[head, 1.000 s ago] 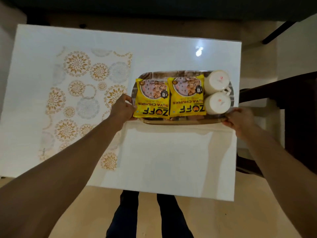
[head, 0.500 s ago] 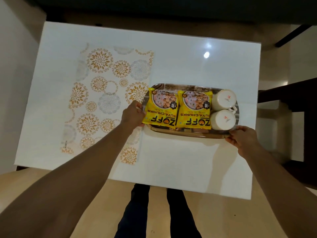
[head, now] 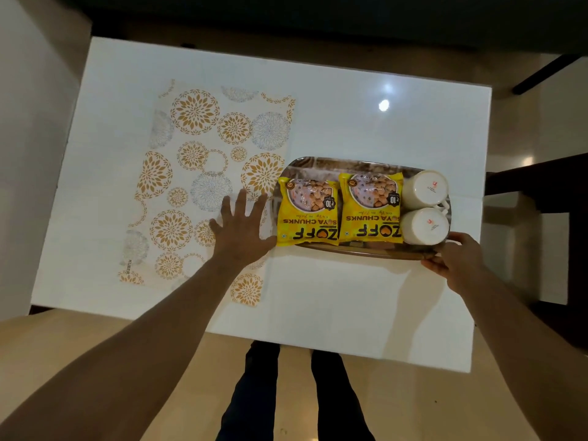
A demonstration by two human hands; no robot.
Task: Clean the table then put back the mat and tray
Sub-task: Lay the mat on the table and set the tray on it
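Note:
A shiny metal tray (head: 350, 163) lies on the right half of the white table (head: 350, 122). It carries two yellow soya chunk packets (head: 307, 214) and two white cups (head: 424, 206) turned upside down. My right hand (head: 455, 259) grips the tray's near right corner. A white mat (head: 197, 173) with gold and grey flower circles lies on the table's left half, and the tray's left end sits over its right edge. My left hand (head: 238, 227) is off the tray, fingers spread flat over the mat next to the tray's left end.
A dark chair (head: 541, 192) stands close to the table's right edge. Another dark piece of furniture (head: 318, 20) runs along the far side. My legs (head: 292, 393) stand on the pale floor at the table's near edge.
My left hand has let go of the tray's left end and spread open over the mat. The right hand keeps its hold on the tray. The camera view has shifted left.

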